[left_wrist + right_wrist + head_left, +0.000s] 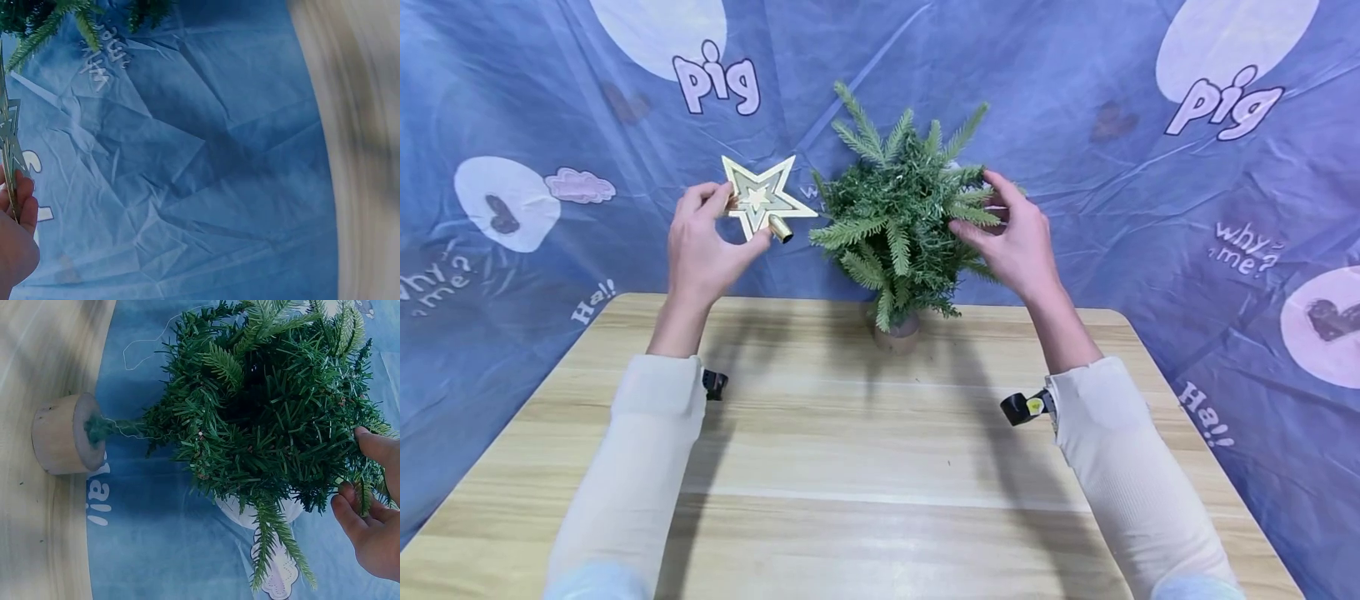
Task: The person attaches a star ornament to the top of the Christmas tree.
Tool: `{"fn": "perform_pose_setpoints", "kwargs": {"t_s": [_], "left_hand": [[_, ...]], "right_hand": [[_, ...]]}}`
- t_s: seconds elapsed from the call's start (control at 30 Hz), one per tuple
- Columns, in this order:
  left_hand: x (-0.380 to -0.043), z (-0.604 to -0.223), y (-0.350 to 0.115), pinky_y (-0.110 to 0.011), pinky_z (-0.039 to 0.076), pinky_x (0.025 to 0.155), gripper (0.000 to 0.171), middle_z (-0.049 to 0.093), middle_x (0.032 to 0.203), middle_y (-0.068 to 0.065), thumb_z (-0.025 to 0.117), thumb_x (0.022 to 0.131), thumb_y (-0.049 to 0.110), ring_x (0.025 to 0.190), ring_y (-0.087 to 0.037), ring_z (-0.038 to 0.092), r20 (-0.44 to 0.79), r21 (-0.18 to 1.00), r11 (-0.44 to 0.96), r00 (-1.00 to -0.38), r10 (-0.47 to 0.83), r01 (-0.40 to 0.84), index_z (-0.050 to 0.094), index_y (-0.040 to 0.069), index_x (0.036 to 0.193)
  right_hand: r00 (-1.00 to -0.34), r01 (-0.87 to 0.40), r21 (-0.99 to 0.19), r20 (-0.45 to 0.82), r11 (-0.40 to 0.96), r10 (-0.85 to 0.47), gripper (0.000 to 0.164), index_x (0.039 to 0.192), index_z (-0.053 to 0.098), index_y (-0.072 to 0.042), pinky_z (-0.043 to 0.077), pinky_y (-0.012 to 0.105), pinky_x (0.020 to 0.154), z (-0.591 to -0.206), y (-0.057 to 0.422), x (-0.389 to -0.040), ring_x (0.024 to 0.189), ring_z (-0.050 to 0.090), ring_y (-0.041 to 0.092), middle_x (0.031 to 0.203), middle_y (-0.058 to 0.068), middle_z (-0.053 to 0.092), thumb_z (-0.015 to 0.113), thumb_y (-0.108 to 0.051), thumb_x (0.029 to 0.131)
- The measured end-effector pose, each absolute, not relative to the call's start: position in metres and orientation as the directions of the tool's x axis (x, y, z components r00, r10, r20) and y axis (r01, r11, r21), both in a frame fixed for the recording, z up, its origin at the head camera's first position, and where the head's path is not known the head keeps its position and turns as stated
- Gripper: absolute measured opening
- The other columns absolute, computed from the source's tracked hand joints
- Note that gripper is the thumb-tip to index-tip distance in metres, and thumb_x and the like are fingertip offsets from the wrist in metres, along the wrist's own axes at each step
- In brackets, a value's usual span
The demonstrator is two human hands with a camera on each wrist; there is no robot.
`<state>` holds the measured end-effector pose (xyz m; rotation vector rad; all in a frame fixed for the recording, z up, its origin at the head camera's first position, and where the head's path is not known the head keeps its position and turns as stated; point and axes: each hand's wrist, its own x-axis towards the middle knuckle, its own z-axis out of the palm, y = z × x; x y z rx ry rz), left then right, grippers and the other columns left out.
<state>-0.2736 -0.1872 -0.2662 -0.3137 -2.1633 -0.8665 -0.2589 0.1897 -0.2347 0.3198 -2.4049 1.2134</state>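
Observation:
My left hand (702, 243) pinches a gold star tree topper (758, 197) between thumb and fingers, raised left of a small artificial Christmas tree (895, 212). The star has a short tube-like holder at its lower right. In the left wrist view the star (11, 131) shows edge-on at the left border. My right hand (1022, 237) grips a branch on the tree's right side; in the right wrist view its thumb and fingers lie on either side of the green sprigs. The tree stands upright on a round wooden base (62, 434).
The base stands near the back edge of a light wooden table (865, 450). Behind hangs a wrinkled blue cloth (1060, 67) with printed words and shapes. A thin pale wire loop (134, 353) sticks out beside the foliage. Small black cameras (1017, 408) sit at both wrists.

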Motion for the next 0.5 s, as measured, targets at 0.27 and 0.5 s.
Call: {"fn": "perform_pose_setpoints", "kwargs": {"t_s": [0.27, 0.5], "left_hand": [[-0.275, -0.257, -0.177, -0.047, 0.044, 0.099, 0.068, 0.059, 0.127, -0.019, 0.080, 0.075, 0.029, 0.119, -0.034, 0.052, 0.752, 0.469, 0.743, -0.657, -0.053, 0.477, 0.064, -0.001, 0.134], [-0.280, -0.249, -0.171, -0.041, 0.042, 0.101, 0.071, 0.059, 0.126, -0.017, 0.081, 0.076, 0.031, 0.118, -0.033, 0.052, 0.755, 0.468, 0.741, -0.654, -0.053, 0.481, 0.062, -0.001, 0.136]], "right_hand": [[-0.883, -0.389, -0.712, 0.469, 0.585, -0.016, 0.082, 0.156, 0.040, -0.014, 0.050, 0.045, 0.103, -0.236, 0.190, -0.259, 0.122, 0.061, 0.036, 0.135, 0.021, 0.061, 0.083, -0.024, 0.086], [-0.881, -0.395, -0.717, 0.473, 0.575, -0.015, 0.082, 0.156, 0.041, -0.013, 0.051, 0.044, 0.103, -0.235, 0.190, -0.259, 0.121, 0.061, 0.036, 0.134, 0.021, 0.061, 0.083, -0.023, 0.086]]}}
